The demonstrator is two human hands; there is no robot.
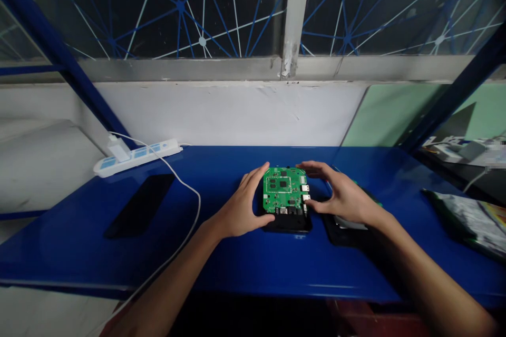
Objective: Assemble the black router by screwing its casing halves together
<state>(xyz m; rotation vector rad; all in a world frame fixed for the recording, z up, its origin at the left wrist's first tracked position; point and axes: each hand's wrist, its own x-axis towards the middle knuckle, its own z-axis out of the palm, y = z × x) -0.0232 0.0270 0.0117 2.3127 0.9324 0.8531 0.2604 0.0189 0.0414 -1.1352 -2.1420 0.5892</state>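
Observation:
A green circuit board with chips and metal ports sits over a black plastic case, whose front part shows below the board. The board looks shifted towards the back of the case. Along the board's left side, my left hand grips the edge, its thumb near the front left corner. My right hand holds the opposite side, with the thumb at the silver USB ports and the fingers at the back corner. Partly hidden under that hand lies a dark flat piece with a silvery part.
On the blue table, a black flat slab lies at left. A white power strip with a plugged-in charger stands behind it, its white cable trailing forward. A silvery bag lies at right.

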